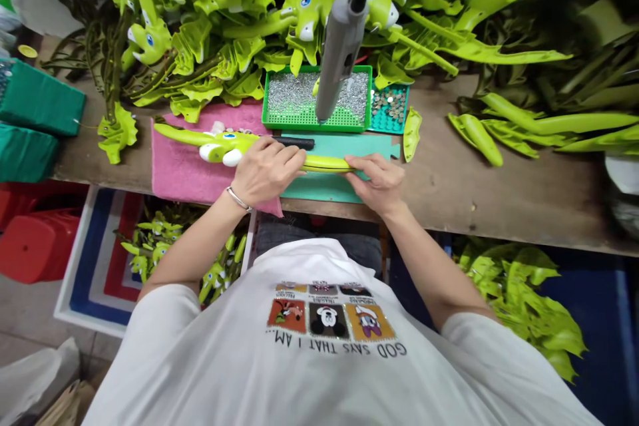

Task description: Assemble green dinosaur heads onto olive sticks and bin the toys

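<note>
bright, even light – soft shadows, edges bowed and slightly blurred

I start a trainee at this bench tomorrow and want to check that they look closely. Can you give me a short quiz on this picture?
1. True or false: the left hand and the right hand both touch the toy crocodile.
2. What hangs over the green tray of screws? A) a gray screwdriver B) a desk lamp C) a pair of scissors
3. Fill in the gap: the toy's head lies on a ____ cloth.
Key: 1 true; 2 A; 3 pink.
</note>
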The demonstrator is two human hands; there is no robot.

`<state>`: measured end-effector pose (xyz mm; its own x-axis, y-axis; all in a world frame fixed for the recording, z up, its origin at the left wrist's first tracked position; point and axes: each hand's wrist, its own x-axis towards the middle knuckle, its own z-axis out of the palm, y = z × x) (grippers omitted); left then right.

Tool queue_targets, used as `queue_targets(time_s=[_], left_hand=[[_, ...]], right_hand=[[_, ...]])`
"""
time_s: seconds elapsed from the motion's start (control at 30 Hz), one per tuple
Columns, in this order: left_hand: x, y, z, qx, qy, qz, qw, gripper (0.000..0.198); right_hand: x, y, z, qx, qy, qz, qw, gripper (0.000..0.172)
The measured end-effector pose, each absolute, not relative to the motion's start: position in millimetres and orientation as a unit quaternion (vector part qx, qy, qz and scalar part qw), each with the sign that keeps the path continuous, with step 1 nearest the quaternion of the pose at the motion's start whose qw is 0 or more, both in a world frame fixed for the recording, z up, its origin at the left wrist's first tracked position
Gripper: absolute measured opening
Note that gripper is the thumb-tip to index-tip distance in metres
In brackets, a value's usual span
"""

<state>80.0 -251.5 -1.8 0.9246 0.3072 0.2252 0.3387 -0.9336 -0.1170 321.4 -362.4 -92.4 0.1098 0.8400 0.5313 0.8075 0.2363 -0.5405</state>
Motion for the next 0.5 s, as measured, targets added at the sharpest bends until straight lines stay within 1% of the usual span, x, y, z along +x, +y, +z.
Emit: queue_targets(time_s=[0.13, 0.23, 0.3, 0.47, 0.5], left_hand=[[82.0, -248.1, 2.1, -0.979, -0.167, -0.089, 0.071, 0.034], [83.2, -246.2, 4.5, -0.981, -0.162, -0.077, 0.077, 0.033], [83.7, -245.5, 5.3, -0.981, -0.161, -0.076, 0.081, 0.034], [83.8, -247.7, 3.2, -0.979, -0.185, -0.076, 0.044, 0.032], [83.8, -248.5, 1.6, -0.978, -0.192, -0.074, 0.042, 0.032]], right_hand=[[322.0, -362.7, -90.9, -0.617, -0.636, 0.043, 0.462, 0.023], [320.9, -363.3, -93.4, -0.618, -0.625, 0.027, 0.477, 0.017], [321.4, -363.5, -95.3, -0.617, -0.627, 0.018, 0.476, 0.013], [322.4, -364.0, -85.9, -0.617, -0.646, 0.027, 0.449, 0.011], [319.5, -363.3, -80.7, -0.615, -0.655, 0.026, 0.439, 0.013]])
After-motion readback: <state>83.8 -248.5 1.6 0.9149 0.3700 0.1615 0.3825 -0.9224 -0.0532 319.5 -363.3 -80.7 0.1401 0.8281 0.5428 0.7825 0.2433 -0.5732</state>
